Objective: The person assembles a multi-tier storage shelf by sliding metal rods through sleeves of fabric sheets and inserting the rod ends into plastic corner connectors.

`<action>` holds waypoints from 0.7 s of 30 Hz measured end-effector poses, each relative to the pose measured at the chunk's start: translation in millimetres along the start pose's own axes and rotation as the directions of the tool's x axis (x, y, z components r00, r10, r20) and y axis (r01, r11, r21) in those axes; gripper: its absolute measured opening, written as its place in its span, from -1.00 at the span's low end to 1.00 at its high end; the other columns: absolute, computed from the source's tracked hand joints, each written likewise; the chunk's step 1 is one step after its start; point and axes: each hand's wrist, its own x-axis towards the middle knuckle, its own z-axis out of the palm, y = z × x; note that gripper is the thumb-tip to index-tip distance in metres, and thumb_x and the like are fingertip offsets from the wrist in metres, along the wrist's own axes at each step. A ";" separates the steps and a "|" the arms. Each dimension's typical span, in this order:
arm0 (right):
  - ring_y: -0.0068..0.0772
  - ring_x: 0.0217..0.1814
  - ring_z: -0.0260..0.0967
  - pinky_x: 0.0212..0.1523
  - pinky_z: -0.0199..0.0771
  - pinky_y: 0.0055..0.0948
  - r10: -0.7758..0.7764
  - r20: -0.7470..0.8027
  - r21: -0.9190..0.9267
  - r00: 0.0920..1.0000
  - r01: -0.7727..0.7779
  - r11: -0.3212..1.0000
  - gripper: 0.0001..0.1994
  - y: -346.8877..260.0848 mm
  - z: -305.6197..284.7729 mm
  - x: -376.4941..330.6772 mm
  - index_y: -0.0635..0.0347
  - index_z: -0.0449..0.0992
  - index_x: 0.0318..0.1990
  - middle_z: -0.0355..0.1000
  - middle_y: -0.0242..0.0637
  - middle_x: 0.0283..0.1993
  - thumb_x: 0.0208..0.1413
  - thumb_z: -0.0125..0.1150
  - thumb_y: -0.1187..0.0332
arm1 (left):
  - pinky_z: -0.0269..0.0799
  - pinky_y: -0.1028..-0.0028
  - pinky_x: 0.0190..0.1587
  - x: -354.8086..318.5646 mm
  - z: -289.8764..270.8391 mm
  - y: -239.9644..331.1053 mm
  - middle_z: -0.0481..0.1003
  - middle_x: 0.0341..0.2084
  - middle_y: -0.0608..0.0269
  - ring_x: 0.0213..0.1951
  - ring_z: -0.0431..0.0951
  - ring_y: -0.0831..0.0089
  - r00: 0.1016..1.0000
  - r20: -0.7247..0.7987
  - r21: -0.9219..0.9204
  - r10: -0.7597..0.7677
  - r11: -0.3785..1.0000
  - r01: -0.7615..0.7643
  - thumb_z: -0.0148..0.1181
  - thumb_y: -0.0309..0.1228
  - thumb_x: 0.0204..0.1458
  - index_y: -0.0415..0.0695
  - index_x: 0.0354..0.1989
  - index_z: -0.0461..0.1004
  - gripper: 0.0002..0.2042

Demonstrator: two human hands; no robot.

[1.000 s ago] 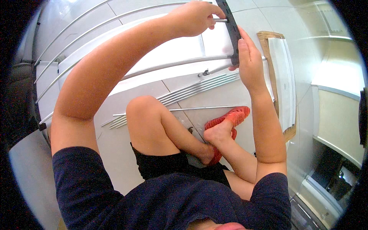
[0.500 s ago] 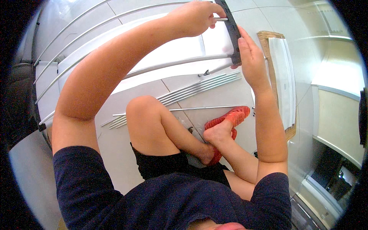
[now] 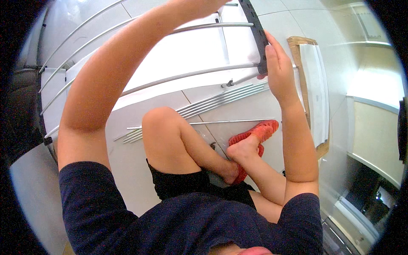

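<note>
A black plastic bar (image 3: 256, 36) with holes along it stands at the top, and several grey metal tubes (image 3: 199, 73) run leftward from it. Its near end is in my right hand (image 3: 278, 70), with the thumb and fingers closed around the right side and a fingertip showing underneath. My left hand (image 3: 212, 4) reaches to the bar's far end, beside a tube there. The upper edge of the picture cuts this hand off, so its fingers are hidden.
Loose thin metal rods (image 3: 221, 102) lie on the tiled floor before my bent legs. White sheet material (image 3: 170, 59) spreads under the tubes. At right lies an opened cardboard package (image 3: 312, 93) with white panels. A dark object (image 3: 25, 110) stands at the far left.
My left hand has moved farther along the bar, away from me, partly leaving the picture. A tube it covered now shows meeting the bar. My right hand stays at the near end.
</note>
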 end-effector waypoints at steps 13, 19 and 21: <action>-0.76 -0.66 0.17 -0.69 0.26 -0.69 0.019 0.000 -0.019 1.000 -0.019 1.000 -0.59 -1.8 -0.5 0.1 0.25 0.25 0.20 0.24 -0.48 -0.62 0.31 -0.27 0.23 | 0.47 0.41 -0.41 38.7 27.4 -27.2 0.54 -0.46 0.12 -0.48 0.53 0.40 0.982 0.126 -0.274 -0.138 0.947 0.168 0.09 -0.54 -0.06 -0.16 -0.21 0.52 -0.79; -0.76 -0.67 0.14 -0.70 0.23 -0.70 0.012 0.009 0.029 1.000 -0.012 0.999 -0.59 0.2 -0.1 -0.9 0.24 0.25 0.20 0.22 -0.51 -0.61 0.30 -0.25 0.22 | 0.44 0.41 -0.44 32.4 16.3 -12.3 0.53 -0.50 0.14 -0.50 0.52 0.39 0.981 0.117 -0.235 -0.152 0.956 0.177 0.07 -0.59 -0.08 -0.15 -0.20 0.52 -0.76; -0.76 -0.67 0.13 -0.70 0.22 -0.70 0.014 0.011 0.043 1.000 -0.014 0.999 -0.59 -0.4 -0.4 -0.5 0.24 0.25 0.20 0.22 -0.51 -0.61 0.30 -0.24 0.22 | 0.44 0.39 -0.42 30.7 19.0 -13.2 0.53 -0.48 0.11 -0.49 0.52 0.38 0.988 0.094 -0.194 -0.121 0.971 0.138 0.05 -0.60 -0.09 -0.14 -0.17 0.52 -0.73</action>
